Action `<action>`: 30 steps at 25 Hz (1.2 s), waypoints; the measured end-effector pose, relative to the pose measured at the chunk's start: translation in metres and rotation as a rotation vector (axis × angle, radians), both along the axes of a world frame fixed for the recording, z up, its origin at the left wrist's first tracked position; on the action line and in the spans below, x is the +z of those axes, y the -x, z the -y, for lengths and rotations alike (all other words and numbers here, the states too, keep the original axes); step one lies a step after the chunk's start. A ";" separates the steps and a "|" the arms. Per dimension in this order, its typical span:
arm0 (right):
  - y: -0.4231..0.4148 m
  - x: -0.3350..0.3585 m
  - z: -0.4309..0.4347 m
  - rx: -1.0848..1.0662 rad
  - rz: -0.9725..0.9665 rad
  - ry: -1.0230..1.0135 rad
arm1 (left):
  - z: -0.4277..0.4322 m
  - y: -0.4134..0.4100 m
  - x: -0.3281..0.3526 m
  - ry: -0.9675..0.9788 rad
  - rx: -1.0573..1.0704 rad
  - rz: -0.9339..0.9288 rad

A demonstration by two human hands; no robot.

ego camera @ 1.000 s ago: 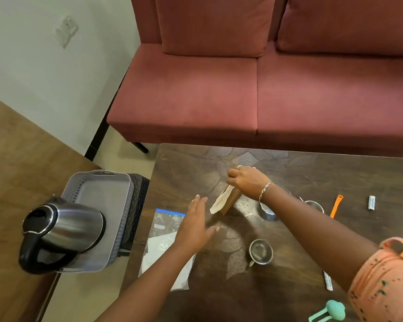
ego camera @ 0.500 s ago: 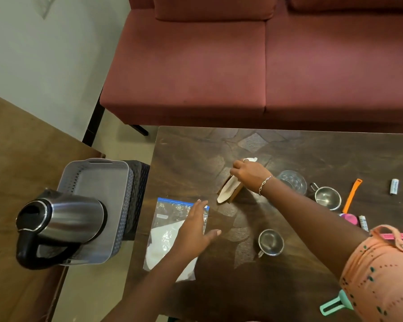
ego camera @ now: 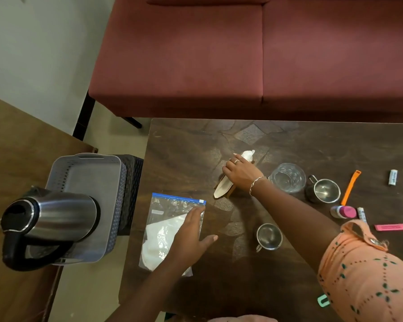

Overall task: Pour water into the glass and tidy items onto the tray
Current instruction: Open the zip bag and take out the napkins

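Note:
A clear glass (ego camera: 287,178) stands on the dark table (ego camera: 277,140). My right hand (ego camera: 241,173) lies over a wooden napkin holder with white napkins (ego camera: 223,190), just left of the glass, and grips it. My left hand (ego camera: 191,235) rests flat, fingers apart, on a clear zip bag with a blue seal (ego camera: 165,226) near the table's left edge. A steel kettle (ego camera: 49,219) sits on the grey tray (ego camera: 98,177), which rests on a dark basket left of the table.
Two small steel cups (ego camera: 269,237) (ego camera: 325,191) stand on the table. At the right lie an orange strip (ego camera: 350,187), a small white tube (ego camera: 393,177), a pink-capped bottle (ego camera: 343,212) and a pink clip (ego camera: 390,227). A red sofa (ego camera: 242,54) runs behind the table.
My right hand has lowered the napkin holder onto the table beside the glass. My left hand has dropped from mid-air onto the zip bag. The camera has tilted downward.

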State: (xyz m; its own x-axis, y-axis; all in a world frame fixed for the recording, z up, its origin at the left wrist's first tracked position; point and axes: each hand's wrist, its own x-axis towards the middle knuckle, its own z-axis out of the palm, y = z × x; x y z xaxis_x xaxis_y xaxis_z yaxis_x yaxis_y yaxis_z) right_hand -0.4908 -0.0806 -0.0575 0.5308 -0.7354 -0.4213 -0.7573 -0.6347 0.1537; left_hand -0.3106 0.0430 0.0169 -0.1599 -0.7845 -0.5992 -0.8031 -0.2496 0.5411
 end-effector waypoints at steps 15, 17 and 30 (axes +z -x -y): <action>-0.024 -0.002 -0.015 -0.416 0.236 -0.026 | -0.004 0.007 -0.010 0.006 -0.039 0.034; -0.023 -0.003 -0.014 -0.440 0.242 -0.035 | -0.005 0.009 -0.012 0.010 -0.053 0.038; 0.025 0.025 -0.086 -0.820 0.803 0.061 | -0.019 0.021 -0.015 0.015 -0.085 0.018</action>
